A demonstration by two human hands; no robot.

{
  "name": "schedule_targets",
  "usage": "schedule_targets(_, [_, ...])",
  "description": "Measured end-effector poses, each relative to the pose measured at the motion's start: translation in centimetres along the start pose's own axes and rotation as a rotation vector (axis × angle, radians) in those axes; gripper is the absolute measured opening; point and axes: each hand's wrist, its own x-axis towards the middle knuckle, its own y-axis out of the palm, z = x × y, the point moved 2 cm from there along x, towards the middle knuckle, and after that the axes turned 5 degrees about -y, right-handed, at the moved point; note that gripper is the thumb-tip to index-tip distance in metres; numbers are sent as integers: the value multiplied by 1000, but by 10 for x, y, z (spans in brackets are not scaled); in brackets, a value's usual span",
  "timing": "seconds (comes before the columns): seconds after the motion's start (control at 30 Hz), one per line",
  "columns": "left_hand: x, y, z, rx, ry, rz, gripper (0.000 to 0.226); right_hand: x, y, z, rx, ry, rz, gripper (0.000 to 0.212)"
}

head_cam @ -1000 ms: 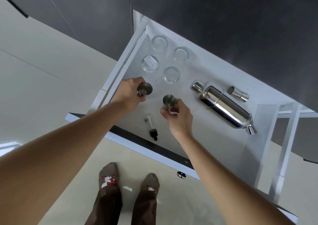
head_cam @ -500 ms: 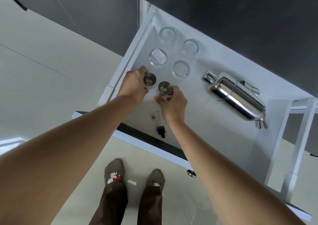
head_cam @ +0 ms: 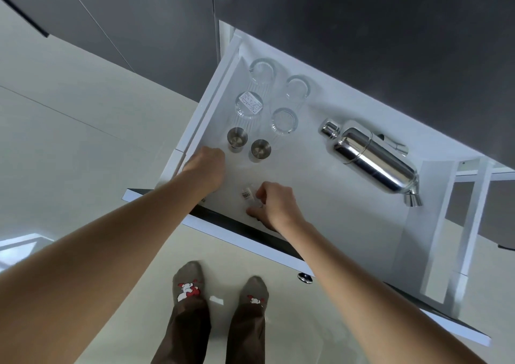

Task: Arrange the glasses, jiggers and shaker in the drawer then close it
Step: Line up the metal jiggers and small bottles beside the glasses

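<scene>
While a person stands over the open white drawer (head_cam: 348, 224) beneath dark grey cabinet fronts (head_cam: 362, 43), four clear drinking glasses (head_cam: 284, 120) stand upright in a two-by-two cluster at its back left corner, one bearing a white printed label. Just in front of them, two small steel jiggers (head_cam: 260, 149) stand side by side, close to the glasses and apart from both hands. A polished steel cocktail shaker (head_cam: 373, 161) lies on its side well to the right, its cap pointing toward the glasses; another metal piece behind it is mostly hidden, and a small steel cone juts out at its base end. The left hand (head_cam: 207, 170) hovers near the drawer's left wall with fingers curled downward, holding nothing that can be seen. The right hand (head_cam: 274, 206) pinches a small clear object with a barcode sticker (head_cam: 246, 195) near the drawer front; the hand covers most of it, so its shape is hard to make out. Both bare forearms reach in from the lower edge. Below, feet in brown patterned socks (head_cam: 189, 288) rest on a pale glossy floor (head_cam: 69, 154), and a small round metal knob (head_cam: 305, 277) shows under the drawer front.
</scene>
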Motion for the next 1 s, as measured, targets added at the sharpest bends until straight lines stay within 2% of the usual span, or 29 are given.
schedule_targets(0.1, [-2,-7,2,-78,82,77,41,-3,-4,2,50,27,95,41])
schedule_targets(0.2, [-10,-12,8,-140,141,96,30,-6,-12,10,142,69,197,50])
schedule_targets(0.27, [-16,-11,10,-156,149,150,24,-8,-17,17,243,144,270,48])
schedule_targets(0.33, [-21,-12,9,-150,147,215,29,-9,-19,23,289,213,321,43])
schedule_targets(0.43, [-21,-17,12,-119,102,336,38,-5,-14,29,373,272,339,41])
schedule_targets(0.57, [-17,-19,18,-231,-11,493,22,-1,-5,34,461,307,297,34])
schedule_targets(0.67, [-12,-15,19,-286,-109,476,16,0,-2,39,528,331,293,21])
schedule_targets(1.0, [-3,-4,14,-350,-208,465,30,3,7,46,608,335,287,25])
